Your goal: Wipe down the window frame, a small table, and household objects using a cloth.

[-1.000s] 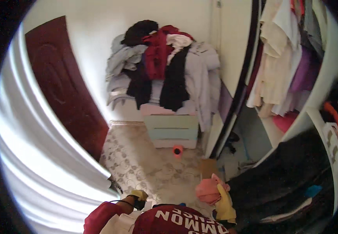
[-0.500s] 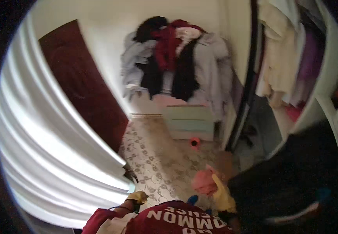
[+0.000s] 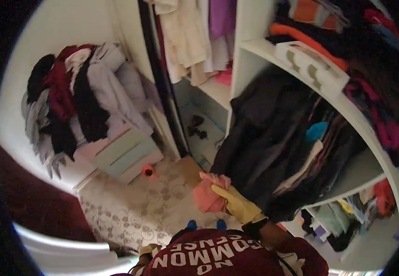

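Note:
My right hand [image 3: 239,205], in a yellow rubber glove, is closed around a bunched pink cloth [image 3: 210,195]. The cloth bulges out to the left of the gloved fingers, over the patterned floor, beside dark hanging clothes [image 3: 264,133]. Low down by my maroon shirt, my left hand [image 3: 149,251] also wears a yellow glove. It stays close to my body and its fingers are mostly hidden, so its grip does not show.
An open wardrobe with white shelves [image 3: 296,69] curves along the right, filled with clothes. To the left, a heap of clothes [image 3: 77,92] covers a pale green-and-white drawer unit [image 3: 126,154]. A small round pinkish-red object [image 3: 149,171] lies on the floor [image 3: 130,202] before it.
My view has swung right, so the wardrobe now fills the right side and the clothes heap has shifted left. My right hand still holds the pink cloth.

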`<action>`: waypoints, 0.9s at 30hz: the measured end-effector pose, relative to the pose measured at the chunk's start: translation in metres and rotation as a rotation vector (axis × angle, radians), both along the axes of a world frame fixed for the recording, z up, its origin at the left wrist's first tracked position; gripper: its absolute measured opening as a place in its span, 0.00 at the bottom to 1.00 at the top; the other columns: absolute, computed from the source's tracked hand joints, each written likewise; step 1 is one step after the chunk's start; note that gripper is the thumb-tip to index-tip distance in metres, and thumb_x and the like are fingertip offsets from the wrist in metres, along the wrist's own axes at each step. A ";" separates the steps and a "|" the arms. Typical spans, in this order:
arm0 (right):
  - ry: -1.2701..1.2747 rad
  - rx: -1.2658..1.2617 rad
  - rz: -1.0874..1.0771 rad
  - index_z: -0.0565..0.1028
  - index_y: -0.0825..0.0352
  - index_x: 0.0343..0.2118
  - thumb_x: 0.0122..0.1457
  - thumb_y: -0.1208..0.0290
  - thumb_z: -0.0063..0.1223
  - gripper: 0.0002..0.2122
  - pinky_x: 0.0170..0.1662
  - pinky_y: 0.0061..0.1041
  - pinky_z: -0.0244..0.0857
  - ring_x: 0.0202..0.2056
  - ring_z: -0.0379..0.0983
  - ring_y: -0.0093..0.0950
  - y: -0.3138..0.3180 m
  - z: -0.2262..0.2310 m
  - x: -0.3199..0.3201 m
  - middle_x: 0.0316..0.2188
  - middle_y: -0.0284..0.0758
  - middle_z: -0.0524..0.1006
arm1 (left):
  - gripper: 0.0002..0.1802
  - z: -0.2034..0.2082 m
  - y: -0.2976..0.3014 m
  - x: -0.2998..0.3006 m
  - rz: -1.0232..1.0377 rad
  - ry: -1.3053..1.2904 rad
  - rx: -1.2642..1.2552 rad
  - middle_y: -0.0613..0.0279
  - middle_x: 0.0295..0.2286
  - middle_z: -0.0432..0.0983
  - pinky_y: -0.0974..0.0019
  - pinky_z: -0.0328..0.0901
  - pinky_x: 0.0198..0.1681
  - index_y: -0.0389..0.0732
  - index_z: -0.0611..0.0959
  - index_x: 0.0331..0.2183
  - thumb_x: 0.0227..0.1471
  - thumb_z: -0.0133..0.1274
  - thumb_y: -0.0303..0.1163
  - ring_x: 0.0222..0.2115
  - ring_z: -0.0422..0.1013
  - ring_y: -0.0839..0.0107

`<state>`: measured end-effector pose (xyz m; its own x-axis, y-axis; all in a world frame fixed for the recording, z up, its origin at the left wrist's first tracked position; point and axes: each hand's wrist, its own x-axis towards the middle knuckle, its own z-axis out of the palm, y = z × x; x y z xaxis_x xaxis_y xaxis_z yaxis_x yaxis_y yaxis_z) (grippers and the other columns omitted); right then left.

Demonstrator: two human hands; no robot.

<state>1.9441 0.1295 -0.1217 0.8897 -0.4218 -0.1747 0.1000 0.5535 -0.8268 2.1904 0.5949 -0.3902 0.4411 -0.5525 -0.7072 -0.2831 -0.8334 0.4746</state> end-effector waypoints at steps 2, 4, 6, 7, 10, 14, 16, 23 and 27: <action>-0.059 0.071 0.012 0.62 0.66 0.65 0.67 0.64 0.49 0.25 0.60 0.23 0.57 0.58 0.63 0.20 0.003 0.024 -0.002 0.61 0.29 0.66 | 0.16 -0.007 -0.021 0.029 -0.070 -0.030 -0.002 0.55 0.42 0.81 0.60 0.72 0.43 0.44 0.83 0.44 0.53 0.54 0.35 0.42 0.78 0.60; -0.095 0.068 -0.061 0.62 0.68 0.64 0.66 0.65 0.52 0.26 0.61 0.24 0.57 0.59 0.63 0.21 0.009 0.047 -0.003 0.61 0.29 0.66 | 0.16 -0.010 -0.048 0.060 -0.153 -0.065 -0.022 0.55 0.42 0.81 0.60 0.72 0.43 0.44 0.83 0.44 0.53 0.54 0.35 0.42 0.78 0.60; -0.131 0.065 -0.114 0.62 0.69 0.64 0.65 0.66 0.54 0.27 0.61 0.24 0.56 0.59 0.62 0.21 0.013 0.073 -0.001 0.61 0.30 0.66 | 0.16 -0.012 -0.075 0.086 -0.214 -0.100 -0.041 0.55 0.42 0.81 0.60 0.72 0.43 0.44 0.83 0.44 0.53 0.54 0.35 0.42 0.78 0.60; -0.093 0.040 -0.146 0.62 0.68 0.64 0.63 0.67 0.56 0.28 0.62 0.24 0.56 0.59 0.62 0.21 0.017 0.089 0.002 0.60 0.31 0.66 | 0.16 -0.011 -0.085 0.097 -0.237 -0.112 -0.048 0.55 0.42 0.81 0.60 0.72 0.43 0.44 0.83 0.44 0.53 0.54 0.35 0.42 0.78 0.60; -0.052 -0.084 -0.277 0.61 0.68 0.64 0.61 0.69 0.60 0.30 0.62 0.25 0.55 0.59 0.63 0.21 0.018 0.089 0.015 0.59 0.31 0.67 | 0.16 -0.011 -0.117 0.121 -0.312 -0.133 -0.064 0.55 0.42 0.81 0.60 0.72 0.44 0.44 0.83 0.44 0.53 0.54 0.35 0.42 0.78 0.61; 0.030 -0.413 -0.463 0.59 0.68 0.65 0.59 0.69 0.62 0.33 0.61 0.26 0.57 0.57 0.65 0.22 0.024 0.119 0.027 0.58 0.33 0.68 | 0.16 -0.029 -0.135 0.129 -0.412 -0.133 -0.048 0.55 0.42 0.81 0.60 0.72 0.44 0.44 0.83 0.44 0.53 0.54 0.34 0.42 0.78 0.61; 0.176 -0.728 -0.574 0.58 0.69 0.65 0.61 0.69 0.61 0.33 0.60 0.26 0.58 0.57 0.65 0.23 0.019 0.126 0.032 0.58 0.34 0.69 | 0.16 -0.040 -0.138 0.135 -0.455 -0.136 -0.026 0.55 0.43 0.81 0.61 0.72 0.44 0.44 0.83 0.44 0.53 0.54 0.34 0.42 0.78 0.61; -0.107 -1.047 -0.980 0.71 0.70 0.42 0.56 0.75 0.55 0.11 0.40 0.43 0.67 0.42 0.72 0.51 -0.051 0.206 0.090 0.38 0.49 0.74 | 0.16 -0.071 -0.132 0.146 -0.585 -0.128 0.035 0.56 0.43 0.81 0.61 0.72 0.44 0.44 0.83 0.45 0.54 0.53 0.34 0.42 0.78 0.62; 0.676 -2.365 -1.407 0.74 0.64 0.21 0.43 0.72 0.58 0.05 0.30 0.45 0.67 0.32 0.75 0.46 -0.080 0.277 0.116 0.29 0.44 0.77 | 0.16 -0.083 -0.109 0.149 -0.609 -0.118 0.058 0.56 0.43 0.81 0.61 0.72 0.44 0.44 0.83 0.45 0.54 0.53 0.33 0.42 0.78 0.62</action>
